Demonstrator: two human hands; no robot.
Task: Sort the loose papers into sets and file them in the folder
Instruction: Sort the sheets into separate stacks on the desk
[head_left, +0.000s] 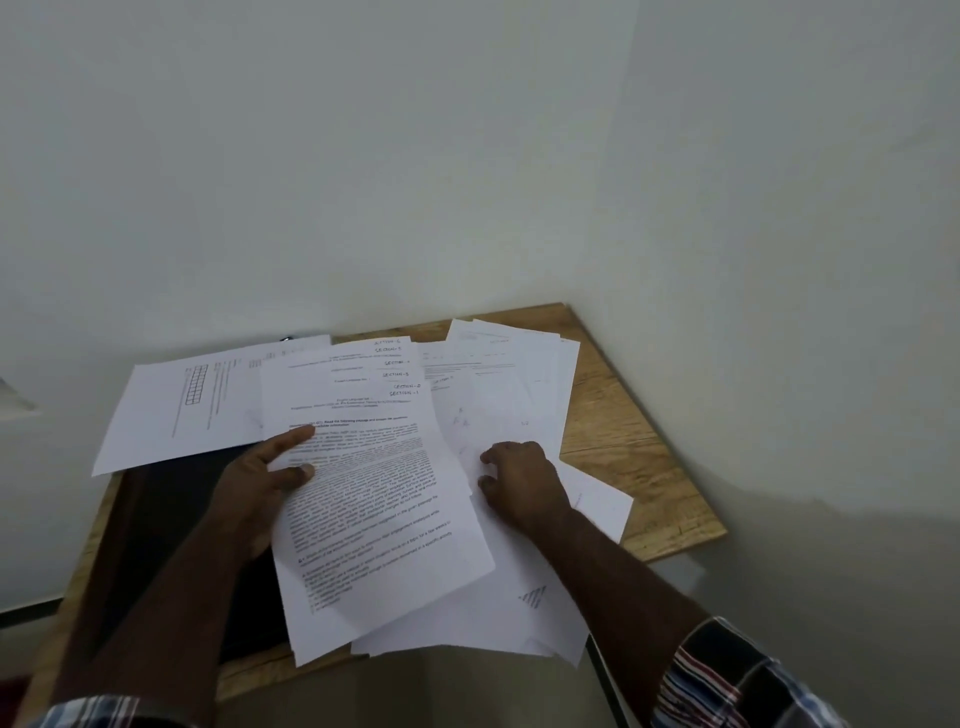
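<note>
A stack of printed sheets (374, 499) with handwritten section labels at the top lies fanned across the middle of the wooden table (639, 457). My left hand (254, 493) grips the stack's left edge, thumb and forefinger on top. The dark folder (166, 525) lies under that hand at the table's left. To the right lies a looser spread of white papers (514, 384). My right hand (524, 483) rests on it with curled fingers, and thumb and forefinger pinch a sheet near the stack's right edge. One sheet with a grid (187, 410) lies sideways over the folder's far end.
The table stands in a corner, with pale walls (779, 260) close behind it and to the right. More sheets overhang the table's front edge (467, 623). Bare wood shows only along the right side. A small dark object (285, 338) peeks out behind the papers at the back.
</note>
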